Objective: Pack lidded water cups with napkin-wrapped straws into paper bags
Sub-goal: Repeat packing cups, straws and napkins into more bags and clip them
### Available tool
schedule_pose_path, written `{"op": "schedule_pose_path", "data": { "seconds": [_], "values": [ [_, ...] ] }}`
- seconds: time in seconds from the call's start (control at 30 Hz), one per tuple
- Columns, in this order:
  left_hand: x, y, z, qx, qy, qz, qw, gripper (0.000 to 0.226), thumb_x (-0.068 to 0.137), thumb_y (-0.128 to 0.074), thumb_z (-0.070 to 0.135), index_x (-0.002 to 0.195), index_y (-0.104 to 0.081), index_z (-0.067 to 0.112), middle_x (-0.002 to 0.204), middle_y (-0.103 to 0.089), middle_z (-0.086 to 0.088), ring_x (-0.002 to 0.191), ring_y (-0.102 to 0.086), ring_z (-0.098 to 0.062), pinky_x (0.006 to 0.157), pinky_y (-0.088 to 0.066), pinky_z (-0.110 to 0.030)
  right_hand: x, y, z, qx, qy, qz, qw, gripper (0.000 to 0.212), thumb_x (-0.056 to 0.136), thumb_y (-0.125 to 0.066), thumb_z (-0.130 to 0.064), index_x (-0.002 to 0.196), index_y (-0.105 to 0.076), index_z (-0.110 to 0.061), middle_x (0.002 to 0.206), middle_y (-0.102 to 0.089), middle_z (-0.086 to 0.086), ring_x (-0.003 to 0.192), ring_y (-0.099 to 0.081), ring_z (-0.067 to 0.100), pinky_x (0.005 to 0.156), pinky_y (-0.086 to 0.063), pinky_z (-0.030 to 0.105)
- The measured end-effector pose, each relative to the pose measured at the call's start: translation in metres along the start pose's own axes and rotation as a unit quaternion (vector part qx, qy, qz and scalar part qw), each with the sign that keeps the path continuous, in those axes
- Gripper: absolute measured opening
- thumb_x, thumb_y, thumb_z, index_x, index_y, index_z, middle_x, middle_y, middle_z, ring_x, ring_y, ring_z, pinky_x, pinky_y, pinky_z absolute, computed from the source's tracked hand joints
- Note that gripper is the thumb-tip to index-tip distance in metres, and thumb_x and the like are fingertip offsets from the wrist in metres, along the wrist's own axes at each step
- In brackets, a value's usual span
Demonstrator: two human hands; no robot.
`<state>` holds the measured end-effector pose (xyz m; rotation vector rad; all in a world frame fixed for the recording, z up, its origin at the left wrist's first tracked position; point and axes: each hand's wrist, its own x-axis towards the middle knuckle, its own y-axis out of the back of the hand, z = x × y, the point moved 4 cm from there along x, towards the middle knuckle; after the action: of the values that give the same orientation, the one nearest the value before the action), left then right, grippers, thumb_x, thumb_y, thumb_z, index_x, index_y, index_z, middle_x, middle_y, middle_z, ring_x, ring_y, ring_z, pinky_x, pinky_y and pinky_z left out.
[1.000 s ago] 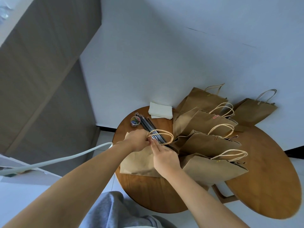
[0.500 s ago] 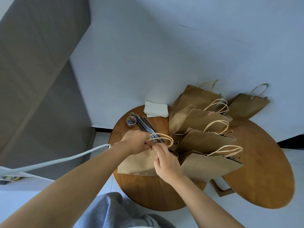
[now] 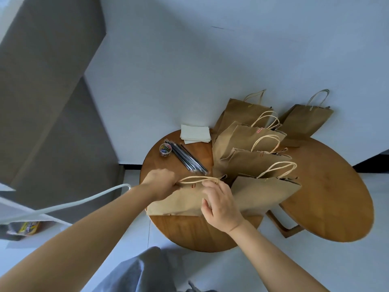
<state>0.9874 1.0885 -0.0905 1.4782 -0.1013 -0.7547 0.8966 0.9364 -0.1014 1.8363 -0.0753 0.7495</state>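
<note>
Leftmost, the left hand (image 3: 162,183) grips the top edge of a paper bag (image 3: 179,202) lying at the near side of the round worktop (image 3: 195,234), fingers curled over it beside the rope handles (image 3: 196,179). Behind it sit a tub of coloured paper clips (image 3: 164,149), a bundle of dark straws (image 3: 188,158) and a stack of napkins (image 3: 195,133). Further right, the right hand (image 3: 220,204) pinches the handles at the bag's mouth, and five more bags (image 3: 259,165) stand packed along the wall.
</note>
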Motion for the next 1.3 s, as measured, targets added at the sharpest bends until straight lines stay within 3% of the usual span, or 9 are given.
{"op": "schedule_pose_path", "data": {
  "seconds": [0.33, 0.5, 0.6, 0.67, 0.73, 0.83, 0.93, 1.17, 1.3],
  "values": [
    [-0.088, -0.036, 0.092, 0.003, 0.000, 0.011, 1.000, 0.027, 0.098, -0.046, 0.036, 0.108, -0.067, 0.022, 0.100, -0.066, -0.001, 0.090, -0.058, -0.022, 0.067, -0.040, -0.027, -0.101, 0.091, -0.025, -0.017, 0.024, 0.048, 0.998, 0.008, 0.071, -0.051, -0.010, 0.068, -0.058, -0.008, 0.082, -0.068, 0.004, 0.103, -0.053, 0.026, 0.097, -0.036, 0.046],
    [-0.108, -0.057, 0.155, -0.024, -0.016, 0.001, 1.000, 0.031, 0.095, -0.049, 0.045, 0.104, -0.065, 0.020, 0.098, -0.065, -0.002, 0.089, -0.059, -0.022, 0.067, -0.041, -0.028, -0.166, 0.158, -0.012, 0.055, -0.145, 0.114, 0.981, 0.015, 0.070, -0.049, -0.016, 0.060, -0.055, -0.007, 0.062, -0.052, -0.002, 0.088, -0.051, 0.019, 0.083, -0.042, 0.042],
    [-0.106, -0.064, 0.197, -0.039, -0.048, -0.003, 0.998, 0.033, 0.093, -0.051, 0.047, 0.106, -0.066, 0.021, 0.100, -0.065, -0.002, 0.091, -0.060, -0.023, 0.071, -0.046, -0.030, -0.201, 0.172, 0.013, 0.032, -0.288, -0.034, 0.957, 0.033, 0.075, -0.058, -0.026, 0.102, -0.061, -0.007, 0.103, -0.060, 0.005, 0.108, -0.044, 0.019, 0.088, -0.044, 0.046],
    [-0.101, -0.065, 0.225, -0.035, -0.077, -0.003, 0.996, 0.031, 0.093, -0.053, 0.046, 0.107, -0.066, 0.021, 0.099, -0.066, -0.002, 0.091, -0.061, -0.022, 0.074, -0.048, -0.031, -0.226, 0.178, 0.035, 0.010, -0.358, -0.210, 0.910, 0.069, 0.077, -0.066, -0.036, 0.137, -0.039, -0.016, 0.146, -0.035, 0.001, 0.136, -0.023, 0.020, 0.108, -0.031, 0.046],
    [-0.092, -0.064, 0.250, -0.026, -0.101, -0.006, 0.995, 0.031, 0.093, -0.053, 0.045, 0.109, -0.066, 0.022, 0.101, -0.067, -0.002, 0.092, -0.061, -0.023, 0.076, -0.049, -0.032, -0.242, 0.190, 0.053, -0.012, -0.375, -0.277, 0.885, 0.077, 0.077, -0.068, -0.037, 0.142, -0.032, -0.019, 0.151, -0.024, -0.002, 0.140, -0.018, 0.020, 0.112, -0.024, 0.040],
    [-0.075, -0.062, 0.278, -0.024, -0.119, -0.013, 0.992, 0.030, 0.093, -0.053, 0.043, 0.109, -0.066, 0.021, 0.102, -0.067, -0.002, 0.093, -0.061, -0.023, 0.079, -0.050, -0.033, -0.245, 0.209, 0.078, -0.053, -0.375, -0.241, 0.893, 0.044, 0.079, -0.068, -0.030, 0.117, -0.056, -0.011, 0.119, -0.049, 0.001, 0.114, -0.042, 0.020, 0.092, -0.036, 0.034],
    [-0.047, -0.057, 0.299, -0.035, -0.120, -0.021, 0.992, 0.030, 0.093, -0.054, 0.043, 0.108, -0.067, 0.020, 0.102, -0.067, -0.004, 0.093, -0.061, -0.024, 0.079, -0.051, -0.033, -0.243, 0.218, 0.106, -0.019, -0.393, -0.250, 0.885, 0.016, 0.084, -0.065, -0.017, 0.085, -0.055, -0.004, 0.088, -0.047, 0.004, 0.086, -0.046, 0.021, 0.069, -0.033, 0.032],
    [0.037, -0.016, 0.369, -0.036, -0.162, -0.027, 0.986, 0.031, 0.096, -0.052, 0.035, 0.111, -0.065, 0.011, 0.107, -0.064, -0.008, 0.099, -0.059, -0.027, 0.066, -0.036, -0.027, -0.226, 0.248, 0.215, -0.042, -0.436, -0.255, 0.862, 0.016, 0.088, -0.062, -0.019, 0.083, -0.051, -0.008, 0.085, -0.047, 0.000, 0.079, -0.046, 0.021, 0.063, -0.031, 0.029],
    [0.095, 0.007, 0.403, -0.056, -0.184, -0.026, 0.981, 0.029, 0.094, -0.054, 0.035, 0.108, -0.068, 0.014, 0.103, -0.068, -0.008, 0.093, -0.062, -0.026, 0.075, -0.050, -0.033, -0.205, 0.274, 0.281, -0.029, -0.453, -0.237, 0.859, 0.021, 0.086, -0.065, -0.016, 0.072, -0.049, -0.011, 0.078, -0.048, 0.000, 0.073, -0.045, 0.019, 0.060, -0.032, 0.029]
  ]
}}
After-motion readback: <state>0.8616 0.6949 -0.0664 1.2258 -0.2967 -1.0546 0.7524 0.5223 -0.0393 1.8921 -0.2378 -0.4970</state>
